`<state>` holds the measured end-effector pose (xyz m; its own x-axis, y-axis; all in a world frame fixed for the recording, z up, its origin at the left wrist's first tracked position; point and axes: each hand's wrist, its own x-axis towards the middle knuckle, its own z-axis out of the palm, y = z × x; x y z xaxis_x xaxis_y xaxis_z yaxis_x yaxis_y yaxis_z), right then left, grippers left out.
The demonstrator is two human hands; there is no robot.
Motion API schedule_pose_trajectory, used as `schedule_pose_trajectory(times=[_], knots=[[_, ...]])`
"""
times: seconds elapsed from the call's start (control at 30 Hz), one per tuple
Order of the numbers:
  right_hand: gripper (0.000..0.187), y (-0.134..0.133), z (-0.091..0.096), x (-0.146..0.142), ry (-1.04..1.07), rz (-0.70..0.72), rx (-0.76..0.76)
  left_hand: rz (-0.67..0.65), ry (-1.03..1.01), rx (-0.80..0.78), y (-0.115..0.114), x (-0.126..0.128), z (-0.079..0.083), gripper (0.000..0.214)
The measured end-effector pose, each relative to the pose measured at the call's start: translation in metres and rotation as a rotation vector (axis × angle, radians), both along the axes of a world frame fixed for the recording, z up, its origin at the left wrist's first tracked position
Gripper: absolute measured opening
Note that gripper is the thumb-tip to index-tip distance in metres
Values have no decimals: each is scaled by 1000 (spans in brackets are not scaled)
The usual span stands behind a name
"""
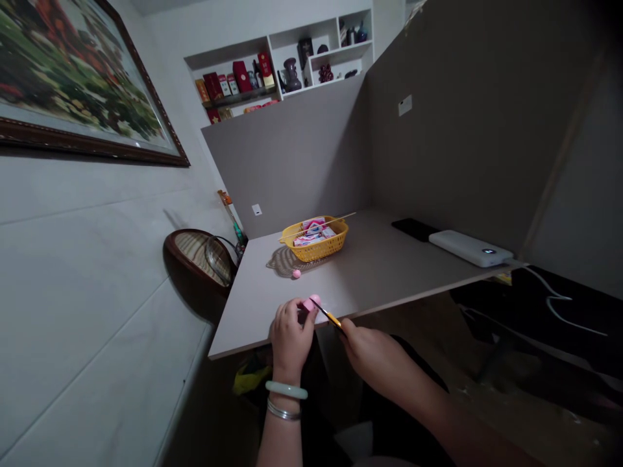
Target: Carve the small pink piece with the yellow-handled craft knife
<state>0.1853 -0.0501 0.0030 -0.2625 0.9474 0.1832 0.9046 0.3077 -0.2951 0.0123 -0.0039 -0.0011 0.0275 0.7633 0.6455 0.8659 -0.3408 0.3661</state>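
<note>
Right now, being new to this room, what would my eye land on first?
The large framed painting dominates the upper left wall. On the table, the yellow basket stands out near the middle, and in the foreground the left hand holds a pink piece next to a yellow-handled tool in the right hand.

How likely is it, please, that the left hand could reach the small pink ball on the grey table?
Fairly likely: nothing lies between the left hand and the small pink ball, though the hand grips a pink piece.
</note>
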Motion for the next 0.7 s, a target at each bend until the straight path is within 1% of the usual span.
schedule_pose_trajectory(times=[0.2, 0.43, 0.6, 0.7], knots=[[18, -6, -5, 2, -38, -8, -5, -18, -13, 30, -3, 1, 2, 21], [16, 7, 1, -12, -114, -27, 12, -45, -42, 23, 0, 0, -3, 14], [16, -6, -3, -7, -73, -32, -79, -38, -46, 32, -1, 0, -5, 16], [18, -8, -4, -5, -71, -44, -70, -31, -39, 36, -2, 0, -5, 17]])
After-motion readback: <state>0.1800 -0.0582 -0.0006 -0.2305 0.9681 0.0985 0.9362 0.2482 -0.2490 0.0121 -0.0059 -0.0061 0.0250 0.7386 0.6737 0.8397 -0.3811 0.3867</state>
